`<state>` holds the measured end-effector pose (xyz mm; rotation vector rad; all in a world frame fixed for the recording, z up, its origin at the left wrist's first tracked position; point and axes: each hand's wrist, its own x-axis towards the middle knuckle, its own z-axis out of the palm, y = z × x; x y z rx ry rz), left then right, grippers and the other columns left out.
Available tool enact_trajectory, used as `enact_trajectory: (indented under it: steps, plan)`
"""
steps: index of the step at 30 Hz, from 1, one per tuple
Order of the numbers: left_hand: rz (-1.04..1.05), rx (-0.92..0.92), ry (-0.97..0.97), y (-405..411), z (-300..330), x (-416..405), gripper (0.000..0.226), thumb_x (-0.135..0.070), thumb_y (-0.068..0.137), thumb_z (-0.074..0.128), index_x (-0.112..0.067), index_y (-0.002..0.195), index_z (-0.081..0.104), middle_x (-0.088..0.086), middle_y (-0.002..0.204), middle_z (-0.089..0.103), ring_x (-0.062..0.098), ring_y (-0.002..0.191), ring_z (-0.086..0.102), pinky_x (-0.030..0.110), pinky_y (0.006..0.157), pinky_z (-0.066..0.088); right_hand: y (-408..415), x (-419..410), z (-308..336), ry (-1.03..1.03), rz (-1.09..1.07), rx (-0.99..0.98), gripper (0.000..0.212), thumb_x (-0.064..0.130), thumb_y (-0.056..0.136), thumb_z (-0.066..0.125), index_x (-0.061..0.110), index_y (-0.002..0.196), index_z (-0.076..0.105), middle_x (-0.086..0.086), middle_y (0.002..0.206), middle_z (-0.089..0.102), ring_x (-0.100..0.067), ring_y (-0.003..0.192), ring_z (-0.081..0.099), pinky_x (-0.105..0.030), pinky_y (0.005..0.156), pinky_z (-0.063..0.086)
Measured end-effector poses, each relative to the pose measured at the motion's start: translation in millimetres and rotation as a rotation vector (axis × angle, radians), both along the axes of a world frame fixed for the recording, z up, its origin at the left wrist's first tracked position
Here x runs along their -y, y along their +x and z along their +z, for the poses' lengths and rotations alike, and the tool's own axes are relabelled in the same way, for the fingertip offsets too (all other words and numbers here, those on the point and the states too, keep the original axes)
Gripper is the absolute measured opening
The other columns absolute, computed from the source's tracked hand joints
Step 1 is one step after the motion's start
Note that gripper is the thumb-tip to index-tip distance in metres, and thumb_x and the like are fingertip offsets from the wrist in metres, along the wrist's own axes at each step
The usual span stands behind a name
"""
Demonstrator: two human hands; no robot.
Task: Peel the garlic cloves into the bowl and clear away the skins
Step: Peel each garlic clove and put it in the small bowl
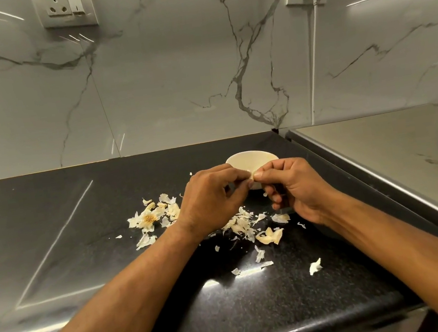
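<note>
Two heaps of garlic skins (150,218) lay on the dark counter (53,247), left of and beneath my fingers. My left hand (211,198) and right hand (291,183) both pinched one garlic clove (251,175), probably half-peeled, directly before the white bowl (251,159).

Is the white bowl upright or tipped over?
Upright: the bowl sits on the counter, rim up, behind both hands.
</note>
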<state>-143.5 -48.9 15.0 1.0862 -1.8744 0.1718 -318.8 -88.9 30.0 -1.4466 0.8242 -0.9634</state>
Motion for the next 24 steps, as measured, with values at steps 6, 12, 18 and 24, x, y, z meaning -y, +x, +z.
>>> enact_trajectory:
  steps: [6, 12, 18, 24]
  plan:
    - [-0.063, -0.081, 0.054, -0.6, 0.9, -2.2, 0.02, -0.022, 0.086, 0.064, -0.013, 0.099, 0.075, -0.014, 0.08, 0.066, -0.001, 0.065, 0.063, 0.027, 0.064, 0.058, 0.8, 0.2, -0.9, -0.01, 0.002, -0.017, 0.008, 0.01, 0.089, 0.066, 0.008, 0.082, 0.068, 0.0, 0.054, 0.054, -0.01, 0.042, 0.043, -0.025, 0.043, 0.042]
    - [-0.087, -0.165, 0.148, -0.9, 1.1, -3.8, 0.012, -0.011, 0.088, 0.068, -0.011, 0.098, 0.075, -0.011, 0.074, 0.069, 0.006, 0.059, 0.066, 0.035, 0.062, 0.059, 0.1, 0.3, -0.7, -0.021, 0.018, -0.029, 0.01, 0.011, 0.09, 0.065, 0.009, 0.081, 0.068, 0.0, 0.054, 0.054, -0.01, 0.043, 0.044, -0.026, 0.043, 0.043]
    - [-0.117, -0.285, 0.269, -2.1, 2.6, -6.6, 0.008, -0.01, 0.087, 0.07, -0.007, 0.093, 0.073, 0.004, 0.07, 0.071, 0.018, 0.052, 0.067, 0.039, 0.056, 0.059, 1.6, -0.7, -4.9, -0.107, 0.021, -0.039, 0.009, 0.01, 0.09, 0.066, 0.009, 0.082, 0.067, -0.007, 0.065, 0.064, -0.015, 0.05, 0.054, -0.024, 0.041, 0.042]
    - [-0.081, -0.294, 0.303, -4.7, 3.4, -6.7, 0.003, -0.012, 0.088, 0.069, -0.013, 0.09, 0.07, -0.007, 0.071, 0.07, 0.016, 0.052, 0.067, 0.031, 0.054, 0.059, 1.9, -0.4, -5.4, -0.126, 0.012, 0.0, 0.005, 0.008, 0.088, 0.068, 0.007, 0.083, 0.069, -0.009, 0.069, 0.068, -0.016, 0.053, 0.059, -0.023, 0.039, 0.043]
